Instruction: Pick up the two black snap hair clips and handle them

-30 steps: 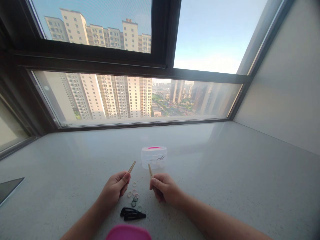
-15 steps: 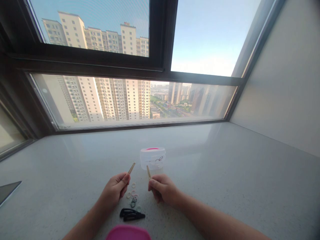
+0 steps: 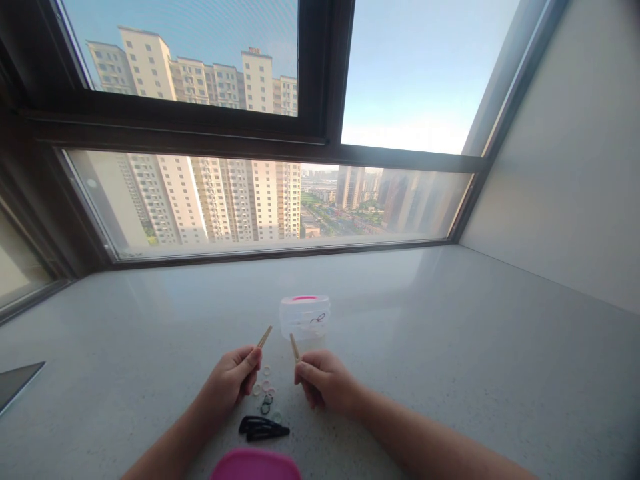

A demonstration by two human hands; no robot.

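Note:
My left hand [image 3: 236,375] is closed, pinching a slim tan hair clip [image 3: 265,336] that points up and right. My right hand [image 3: 324,379] pinches a second tan hair clip [image 3: 295,347], tilted up and left, so the two tips lean towards each other with a gap between. Under and between the hands lie several small hair ties, pale ones [image 3: 267,386] and dark ones [image 3: 266,405]. Closer to me are black snap hair clips [image 3: 263,428], overlapping. Beyond the hands stands a clear plastic box [image 3: 305,319] with a pink strip on top and a dark squiggle on its front.
A pink rounded object [image 3: 256,465] is cut off by the bottom edge. At the far left lies a flat grey thing with a dark rim [image 3: 19,384]. The speckled white sill [image 3: 450,333] meets a dark window frame [image 3: 280,253] behind and a wall [image 3: 565,180] on the right.
My right hand and its clip have shifted slightly left, bringing the two clip tips a little closer. My left hand is nearly still; the other things lie as before.

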